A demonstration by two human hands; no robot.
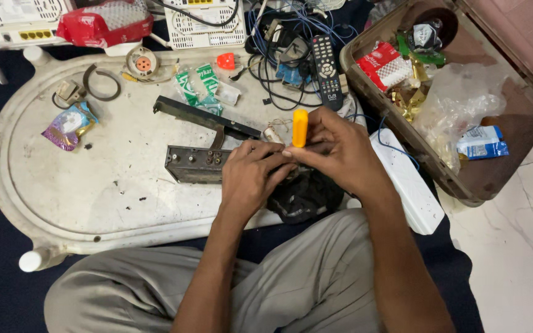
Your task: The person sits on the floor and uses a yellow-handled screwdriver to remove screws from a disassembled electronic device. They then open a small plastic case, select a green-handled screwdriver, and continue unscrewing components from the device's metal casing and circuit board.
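Orange plastic marks the handle of the screwdriver (300, 127), which stands nearly upright, its long axis running top to bottom with the handle end up and the working end hidden down among my fingers. My right hand (340, 151) is curled closed around its lower part, thumb and fingertips pinching the shaft just under the handle. My left hand (251, 176) lies just beside and below it, fingers bent and pressing down on the dark metal box (195, 163); how tightly it grips I cannot tell. The screwdriver sits above that box's right end, near the near edge of the table, right of its middle.

The table (63, 185) is white, oval, worn plastic with a raised rim, set low over a dark floor covering. A black metal strip (205, 117) lies slantwise behind the box. A remote control (327, 71) and tangled cables (279, 55) sit toward the far right edge. Off the table's right side stands a brown open case (513, 123) holding packets and a clear bag, on pale stone floor.
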